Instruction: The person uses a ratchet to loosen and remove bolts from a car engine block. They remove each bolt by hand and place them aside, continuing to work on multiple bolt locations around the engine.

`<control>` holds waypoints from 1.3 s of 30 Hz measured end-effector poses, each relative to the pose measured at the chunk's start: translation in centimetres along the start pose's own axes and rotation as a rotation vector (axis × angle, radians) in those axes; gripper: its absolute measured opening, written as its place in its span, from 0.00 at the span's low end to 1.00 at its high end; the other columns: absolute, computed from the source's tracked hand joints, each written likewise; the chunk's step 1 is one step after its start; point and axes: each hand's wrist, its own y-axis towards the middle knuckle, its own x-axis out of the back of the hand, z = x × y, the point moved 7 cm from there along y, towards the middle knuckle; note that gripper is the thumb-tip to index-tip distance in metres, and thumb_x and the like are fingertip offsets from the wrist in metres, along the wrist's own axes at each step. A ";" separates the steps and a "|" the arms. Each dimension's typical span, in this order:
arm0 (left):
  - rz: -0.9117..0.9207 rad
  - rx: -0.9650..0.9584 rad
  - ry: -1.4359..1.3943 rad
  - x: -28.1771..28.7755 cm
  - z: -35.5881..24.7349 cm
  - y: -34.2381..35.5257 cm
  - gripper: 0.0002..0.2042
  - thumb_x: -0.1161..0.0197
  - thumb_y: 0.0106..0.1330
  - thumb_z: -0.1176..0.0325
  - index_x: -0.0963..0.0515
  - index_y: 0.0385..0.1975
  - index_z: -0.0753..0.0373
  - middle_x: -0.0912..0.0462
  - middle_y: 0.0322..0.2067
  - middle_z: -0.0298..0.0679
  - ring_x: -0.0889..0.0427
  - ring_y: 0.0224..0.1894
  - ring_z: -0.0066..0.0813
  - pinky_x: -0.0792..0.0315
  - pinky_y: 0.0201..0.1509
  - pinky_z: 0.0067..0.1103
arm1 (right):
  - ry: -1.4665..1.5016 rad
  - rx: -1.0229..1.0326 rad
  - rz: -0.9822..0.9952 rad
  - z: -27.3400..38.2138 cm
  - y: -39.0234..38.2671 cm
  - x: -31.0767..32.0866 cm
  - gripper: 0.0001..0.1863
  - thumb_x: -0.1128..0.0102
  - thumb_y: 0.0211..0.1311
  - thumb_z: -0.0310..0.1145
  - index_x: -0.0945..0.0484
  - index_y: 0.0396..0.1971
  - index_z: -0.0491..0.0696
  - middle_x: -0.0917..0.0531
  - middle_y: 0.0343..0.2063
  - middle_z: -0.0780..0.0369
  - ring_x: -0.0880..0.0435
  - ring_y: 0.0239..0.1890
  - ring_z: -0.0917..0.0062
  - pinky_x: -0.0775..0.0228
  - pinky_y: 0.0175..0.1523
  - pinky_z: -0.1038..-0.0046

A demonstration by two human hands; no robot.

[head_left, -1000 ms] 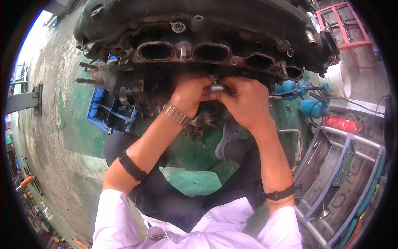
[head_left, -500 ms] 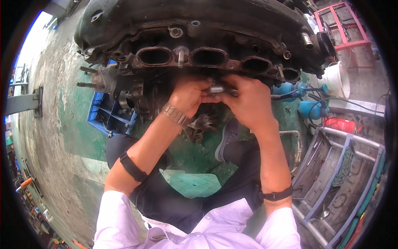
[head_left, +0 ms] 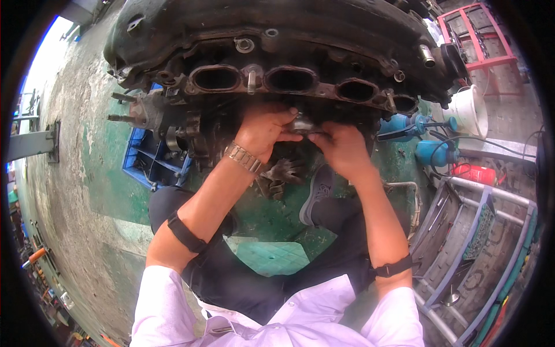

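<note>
A large dark engine [head_left: 277,29] fills the top of the view, with a row of oval ports [head_left: 292,79] along its near side. Just beneath the ports, my left hand [head_left: 260,130] is closed, its thumb and fingers around a small shiny metal piece with a rounded head [head_left: 301,123]. My right hand [head_left: 347,150] is just right of that piece, its fingers curled in a pinch. A thin dark part shows at its fingertips, but I cannot make out what it is. The engine's underside above both hands is in shadow.
Grey work gloves [head_left: 283,176] are below my hands, near my shoe [head_left: 319,194]. At left sits a blue divided tray [head_left: 153,159]. Blue tools [head_left: 433,152], a white bucket [head_left: 467,113], a red frame [head_left: 480,37] and a metal rack [head_left: 474,243] stand at right.
My right hand has moved slightly down and right, off the shiny metal piece, so more of it shows. My left hand has stayed nearly still.
</note>
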 end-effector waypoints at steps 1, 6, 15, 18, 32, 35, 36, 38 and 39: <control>-0.033 -0.009 0.027 0.1 0.0 -0.1 0.10 0.39 0.63 0.74 0.23 0.43 0.67 0.18 0.40 0.42 0.17 0.41 0.35 0.19 0.43 0.33 | 0.003 0.018 0.002 0.0 0.2 -1.0 0.12 0.35 0.55 0.37 0.18 0.35 0.44 0.18 0.28 0.50 0.19 0.34 0.53 0.28 0.39 0.62; -0.073 -0.050 0.129 0.2 -0.6 -0.4 0.06 0.35 0.60 0.73 0.21 0.36 0.65 0.17 0.34 0.38 0.19 0.36 0.28 0.24 0.40 0.25 | 0.147 0.097 0.069 0.8 0.8 -5.1 0.15 0.42 0.60 0.42 0.17 0.35 0.46 0.17 0.32 0.49 0.19 0.36 0.52 0.27 0.43 0.57; -0.032 -0.079 0.121 0.5 -1.2 -0.3 0.05 0.33 0.59 0.73 0.20 0.33 0.63 0.17 0.33 0.37 0.20 0.35 0.26 0.28 0.40 0.22 | 0.406 -0.023 0.116 0.9 1.6 -6.2 0.14 0.43 0.59 0.39 0.18 0.35 0.44 0.18 0.35 0.47 0.18 0.39 0.52 0.27 0.44 0.58; -0.085 -0.038 0.089 0.6 -0.8 -0.4 0.05 0.34 0.59 0.74 0.19 0.34 0.64 0.16 0.34 0.38 0.19 0.37 0.27 0.27 0.42 0.23 | 0.287 -0.002 0.100 0.6 1.3 -5.2 0.13 0.41 0.57 0.38 0.18 0.34 0.43 0.18 0.33 0.47 0.19 0.38 0.52 0.27 0.44 0.58; -0.039 0.030 -0.012 0.7 0.4 0.5 0.08 0.38 0.63 0.74 0.21 0.41 0.64 0.17 0.38 0.38 0.18 0.39 0.29 0.24 0.47 0.26 | 0.067 0.133 -0.142 2.9 -0.8 3.3 0.15 0.35 0.49 0.28 0.18 0.40 0.44 0.16 0.31 0.52 0.16 0.34 0.61 0.27 0.39 0.68; -0.066 0.015 -0.009 0.9 0.7 1.3 0.04 0.35 0.62 0.72 0.21 0.34 0.64 0.18 0.32 0.37 0.19 0.32 0.26 0.25 0.36 0.21 | -0.085 0.185 -0.233 5.0 -0.9 4.6 0.14 0.33 0.48 0.29 0.17 0.38 0.45 0.16 0.31 0.53 0.16 0.35 0.60 0.26 0.39 0.67; -0.067 0.004 -0.049 0.9 0.8 1.3 0.05 0.36 0.62 0.73 0.21 0.35 0.64 0.18 0.33 0.37 0.18 0.32 0.27 0.24 0.37 0.22 | -0.097 0.260 -0.279 6.2 -1.1 5.2 0.14 0.33 0.47 0.29 0.17 0.37 0.46 0.16 0.31 0.54 0.16 0.35 0.60 0.26 0.39 0.66; -0.071 -0.015 -0.128 0.9 1.0 1.3 0.05 0.36 0.62 0.73 0.21 0.35 0.65 0.18 0.33 0.38 0.18 0.33 0.28 0.23 0.38 0.23 | -0.109 0.139 -0.203 6.4 -1.3 5.7 0.14 0.32 0.47 0.30 0.17 0.36 0.46 0.16 0.31 0.54 0.16 0.35 0.60 0.26 0.39 0.66; -0.074 -0.010 -0.114 0.9 1.0 1.3 0.05 0.36 0.62 0.73 0.21 0.35 0.65 0.18 0.33 0.38 0.18 0.33 0.29 0.22 0.38 0.24 | -0.099 0.096 -0.180 6.6 -1.2 5.8 0.14 0.32 0.47 0.31 0.17 0.36 0.46 0.16 0.31 0.54 0.16 0.36 0.60 0.26 0.39 0.66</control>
